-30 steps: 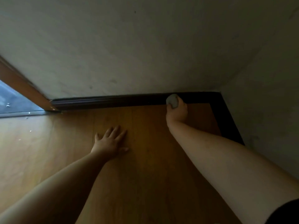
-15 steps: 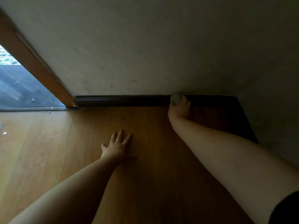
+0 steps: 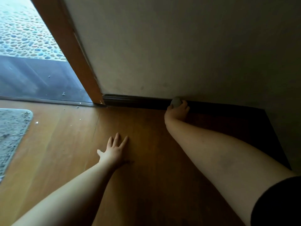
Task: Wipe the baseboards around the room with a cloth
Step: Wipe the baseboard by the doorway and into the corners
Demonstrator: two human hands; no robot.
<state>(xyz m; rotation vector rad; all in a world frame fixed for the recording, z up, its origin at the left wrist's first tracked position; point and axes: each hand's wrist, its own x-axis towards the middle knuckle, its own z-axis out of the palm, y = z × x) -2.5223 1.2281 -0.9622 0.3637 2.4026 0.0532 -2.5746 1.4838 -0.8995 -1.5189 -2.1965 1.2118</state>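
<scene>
- right hand [image 3: 177,110]: reaches forward to the foot of the wall, fingers curled round a small wadded grey cloth [image 3: 176,101], which it presses against the baseboard.
- cloth: bunched into a ball, its upper part showing above the knuckles; it touches the top edge of the dark baseboard [image 3: 138,101], where the moulding meets the wall.
- baseboard: a dark, profiled strip running along the bottom of the wall from the door frame on the left toward the corner on the right; a second dark run follows the right-hand wall back toward the viewer.
- left hand [image 3: 114,151]: laid flat on the wooden floor [image 3: 68,154], palm down, fingers straight and slightly spread, thumb out to the left; it holds nothing and lies well apart from the right hand and the baseboard.
- wall [image 3: 171,46]: pale, matt, with a few faint scuff marks just above the baseboard.
- door frame [image 3: 71,51]: orange-brown wood, slanting down to the floor and ending just beside the left end of the baseboard.
- doorway: beyond the frame a dark grey sill and a pebbled surface outside; small white flecks lie on the sill and the nearby floor.
- mat [image 3: 11,136]: grey, rough-textured, with a rounded corner, at the left edge on the floor.
- sleeve [image 3: 276,203]: black, on the right upper arm at the lower right.
</scene>
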